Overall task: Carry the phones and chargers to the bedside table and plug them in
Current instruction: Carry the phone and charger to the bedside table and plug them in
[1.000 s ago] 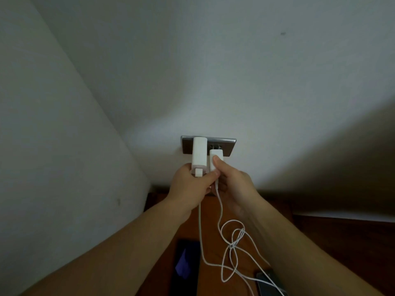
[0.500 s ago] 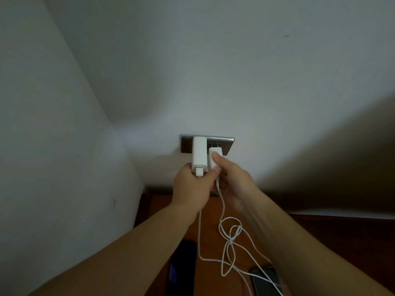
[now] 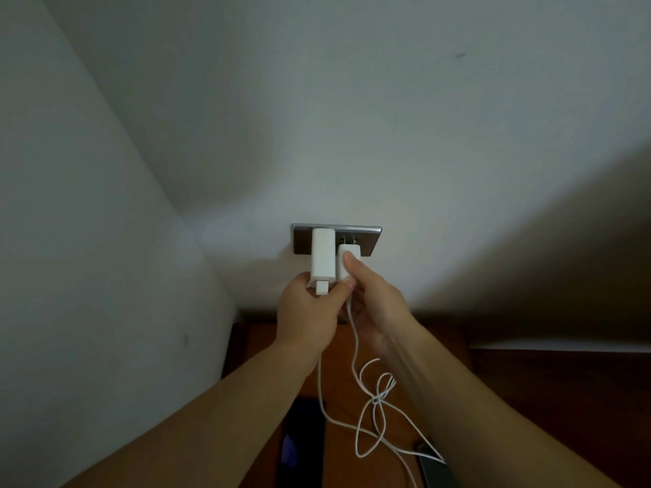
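A: Gripping both? Your left hand pinches the taller charger at the wall socket?
B: Yes. Your right hand pinches the shorter charger beside it; cables drop to the bedside table, phones below.

Just plain white walls meeting in a corner at about 9 o'clock, with a small dark speck up around 1 o'clock. Over at 3 o'clock there's a white ledge above some dark wood paneling.
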Available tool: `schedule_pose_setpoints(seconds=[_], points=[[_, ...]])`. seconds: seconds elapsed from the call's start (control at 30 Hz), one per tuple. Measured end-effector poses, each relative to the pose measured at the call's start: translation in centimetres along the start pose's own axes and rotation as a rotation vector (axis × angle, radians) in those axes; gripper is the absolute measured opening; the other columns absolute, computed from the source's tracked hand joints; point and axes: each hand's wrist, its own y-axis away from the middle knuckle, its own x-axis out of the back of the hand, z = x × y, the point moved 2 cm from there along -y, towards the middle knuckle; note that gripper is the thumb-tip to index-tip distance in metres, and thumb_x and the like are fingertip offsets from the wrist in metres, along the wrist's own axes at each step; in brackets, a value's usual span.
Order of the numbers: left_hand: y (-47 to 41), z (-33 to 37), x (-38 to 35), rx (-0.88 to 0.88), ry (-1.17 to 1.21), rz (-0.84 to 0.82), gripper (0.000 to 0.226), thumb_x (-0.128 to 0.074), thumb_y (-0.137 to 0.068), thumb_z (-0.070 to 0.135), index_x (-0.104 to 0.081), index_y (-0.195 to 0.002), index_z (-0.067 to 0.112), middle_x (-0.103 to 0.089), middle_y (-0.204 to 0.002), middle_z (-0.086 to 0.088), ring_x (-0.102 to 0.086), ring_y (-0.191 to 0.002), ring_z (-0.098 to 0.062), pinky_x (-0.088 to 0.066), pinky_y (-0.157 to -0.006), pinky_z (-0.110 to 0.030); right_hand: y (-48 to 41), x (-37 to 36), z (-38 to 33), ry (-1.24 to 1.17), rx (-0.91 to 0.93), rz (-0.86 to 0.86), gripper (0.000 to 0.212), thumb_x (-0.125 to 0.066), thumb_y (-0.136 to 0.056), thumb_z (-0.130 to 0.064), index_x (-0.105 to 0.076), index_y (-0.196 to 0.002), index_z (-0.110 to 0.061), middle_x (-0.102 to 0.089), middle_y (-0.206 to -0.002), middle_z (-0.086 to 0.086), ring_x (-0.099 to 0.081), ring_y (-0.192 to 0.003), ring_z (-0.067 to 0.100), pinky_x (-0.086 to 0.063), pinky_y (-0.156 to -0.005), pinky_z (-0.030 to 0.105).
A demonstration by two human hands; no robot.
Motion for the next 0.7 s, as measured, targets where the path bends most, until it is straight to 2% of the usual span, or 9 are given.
schedule_pose_setpoints(seconds=[0.13,0.27,0.43,0.57,0.7], points=[[-0.1,0.0,-0.1,0.027,0.034,-0.015,0.025,-0.072,-0.083,0.029,-0.058,-0.104,0.028,-0.067,-0.099,0.005,-0.066,-0.093,-0.012,-0.057,-0.086,-0.037,-0.1,0.3,-0.3,0.005,-0.008,-0.02,0.042,-0.072,-0.081,-0.028,-0.065,-0.107,0.005,-0.074,-0.089,0.02,-0.074,-0.065,0.025,-0.054,-0.047,0.027],[-0.2,0.0,-0.3,0.056,0.046,-0.015,0.03,-0.073,-0.082,0.027,-0.062,-0.109,0.018,-0.071,-0.102,-0.003,-0.068,-0.092,-0.016,-0.058,-0.086,-0.04,-0.4,0.6,-0.3,0.015,-0.004,-0.043,0.043,-0.072,-0.081,-0.026,-0.065,-0.11,0.005,-0.074,-0.083,0.018,-0.073,-0.061,0.023,-0.053,-0.046,0.026],[-0.4,-0.2,-0.4,0.071,0.09,-0.025,0.033,-0.075,-0.08,0.027,-0.063,-0.108,0.017,-0.07,-0.101,-0.003,-0.069,-0.094,-0.018,-0.057,-0.087,-0.042,-0.3,0.6,-0.6,0.041,-0.003,-0.049,0.04,-0.071,-0.082,-0.028,-0.065,-0.106,0.003,-0.075,-0.079,0.016,-0.073,-0.061,0.022,-0.053,-0.047,0.025],[-0.6,-0.3,0.0,0.013,0.054,-0.006,0.027,-0.074,-0.082,0.028,-0.057,-0.103,0.029,-0.064,-0.092,0.012,-0.064,-0.086,-0.006,-0.057,-0.081,-0.031,0.3,-0.3,-0.1,-0.01,0.01,0.03,0.038,-0.072,-0.082,-0.028,-0.064,-0.103,0.002,-0.074,-0.095,0.022,-0.073,-0.071,0.027,-0.055,-0.048,0.028],[-0.6,-0.3,0.3,0.01,0.03,-0.004,0.036,-0.072,-0.083,0.028,-0.057,-0.115,0.024,-0.064,-0.102,0.006,-0.064,-0.097,-0.014,-0.056,-0.082,-0.03,0.6,-0.7,0.4,-0.056,0.02,0.044,0.035,-0.07,-0.083,-0.027,-0.065,-0.103,0.0,-0.072,-0.102,0.021,-0.072,-0.085,0.028,-0.056,-0.055,0.03]])
